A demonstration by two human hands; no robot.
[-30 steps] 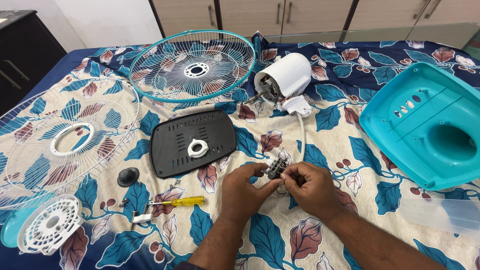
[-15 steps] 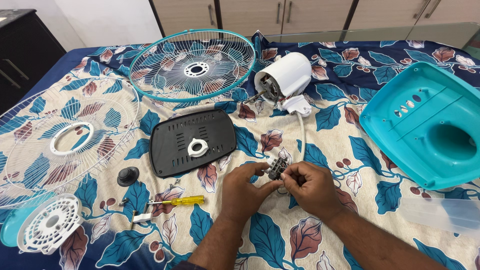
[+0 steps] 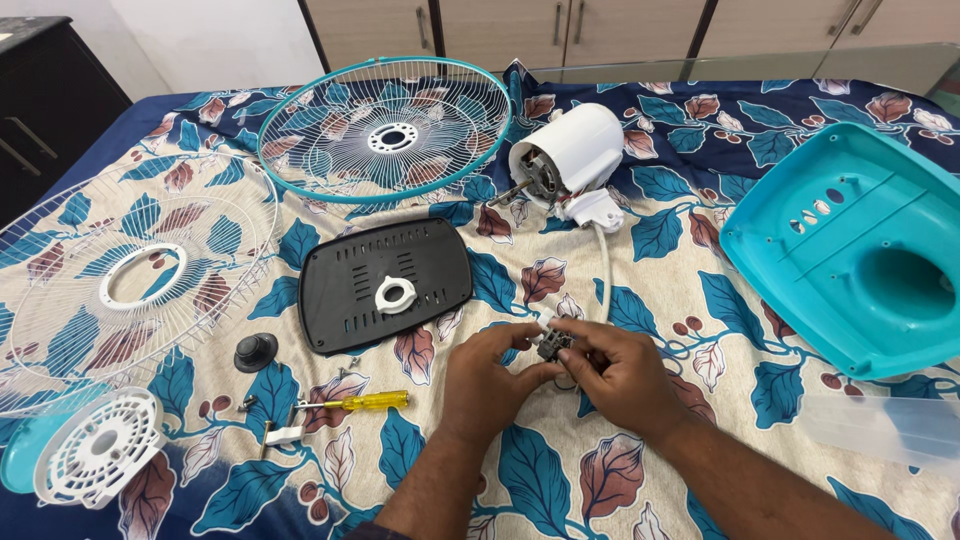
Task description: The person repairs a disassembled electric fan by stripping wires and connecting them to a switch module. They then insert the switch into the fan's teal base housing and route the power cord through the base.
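In the head view, just below the centre of the frame, the left hand (image 3: 490, 375) and the right hand (image 3: 620, 375) pinch a small grey switch block (image 3: 552, 344) between their fingertips, fingers closed narrow around it. A white cable (image 3: 603, 272) runs from it up to the white fan motor (image 3: 568, 160). To the left lie a black base plate (image 3: 350, 290) and a yellow-handled screwdriver (image 3: 362, 402); at right, a teal base cover (image 3: 850, 250).

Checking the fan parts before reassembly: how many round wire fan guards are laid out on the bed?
2. A teal-rimmed white wire guard lies at the far centre, beside the white motor housing; a plain white wire guard lies at the left edge, partly cut off by the frame.
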